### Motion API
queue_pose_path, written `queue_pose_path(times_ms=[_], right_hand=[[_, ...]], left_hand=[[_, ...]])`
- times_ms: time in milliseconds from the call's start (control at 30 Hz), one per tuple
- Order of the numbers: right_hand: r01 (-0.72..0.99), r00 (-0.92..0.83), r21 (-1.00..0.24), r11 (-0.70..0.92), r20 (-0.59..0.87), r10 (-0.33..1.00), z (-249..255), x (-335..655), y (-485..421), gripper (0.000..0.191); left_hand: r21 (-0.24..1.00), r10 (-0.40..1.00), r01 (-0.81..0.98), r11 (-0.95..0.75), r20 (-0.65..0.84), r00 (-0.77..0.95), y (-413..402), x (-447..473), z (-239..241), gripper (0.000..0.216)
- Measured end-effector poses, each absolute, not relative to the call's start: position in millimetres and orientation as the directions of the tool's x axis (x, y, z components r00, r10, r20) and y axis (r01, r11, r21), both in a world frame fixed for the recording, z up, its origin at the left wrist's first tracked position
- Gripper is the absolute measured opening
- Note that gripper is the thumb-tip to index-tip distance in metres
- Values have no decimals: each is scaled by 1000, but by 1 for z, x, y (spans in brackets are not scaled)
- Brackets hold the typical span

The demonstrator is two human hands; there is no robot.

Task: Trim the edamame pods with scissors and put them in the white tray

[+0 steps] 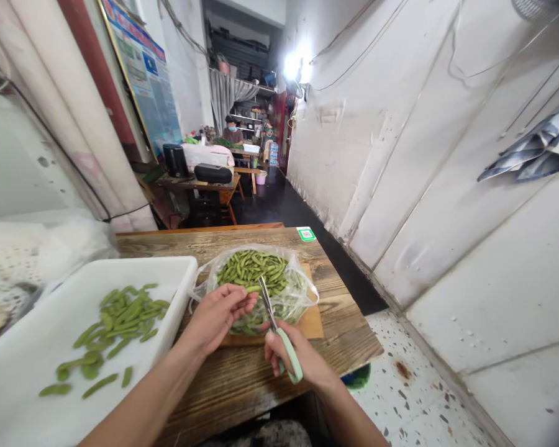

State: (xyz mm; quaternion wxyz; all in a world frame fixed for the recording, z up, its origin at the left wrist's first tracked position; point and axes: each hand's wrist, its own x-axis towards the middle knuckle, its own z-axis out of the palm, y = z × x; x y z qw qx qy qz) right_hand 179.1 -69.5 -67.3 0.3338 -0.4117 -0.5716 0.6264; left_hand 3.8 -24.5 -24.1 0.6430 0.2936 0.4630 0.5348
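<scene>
My left hand (220,313) pinches a green bean pod (253,289) at its fingertips, just over a clear plastic bag (302,292) full of green pods (251,268). My right hand (292,357) is closed round the pale green handles of a pair of scissors (274,326). The scissor blades point up and touch the end of the held pod. The bag rests on a small wooden board (313,324) on the wooden table (340,292). Left of my hands stands a white tray (28,366) holding several trimmed pods (116,323).
A white panelled wall (447,186) runs along the right, with speckled floor (414,391) below the table's edge. Bagged items (23,261) lie at the far left. Further back stand another table (200,183) with black objects and a seated person (233,131).
</scene>
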Motion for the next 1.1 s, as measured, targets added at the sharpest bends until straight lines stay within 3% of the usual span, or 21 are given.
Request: queue_pose_path(times_ms=[367,567,733,833,900,967,1033,1100], right_hand=[[67,-435,-993,-98,-118,893,-71,177,-68,65],[126,-420,-978,-167,-205,884,-61,177,-68,57],[134,-435,-965,-225,-261,862,-64,175,-66,55],[82,-442,-965,-250,-261,859,-70,175,-64,56],[43,-427,-970,-241,-236,873,-74,176,-63,57],[28,-412,-976,-218,-210,887,-78,177,-62,56],[28,-410,-979,-203,-196,891,-79,178,-62,56],[26,-408,-980,-200,-193,892,-79,177,-62,57]], left_hand=[[856,962,-446,260,-271,41,-36,11,-37,17],[875,957,-410,259,-290,-14,-35,11,-40,24],[943,962,-252,219,-251,-105,-30,5,-39,32],[992,964,52,116,-100,-245,-30,-17,-29,28],[885,901,463,42,167,-401,-32,-40,-18,22],[597,812,797,86,422,-404,-35,-61,-6,24],[361,760,921,144,556,-337,-36,-73,2,30],[249,781,959,134,569,-257,-30,-73,1,33]])
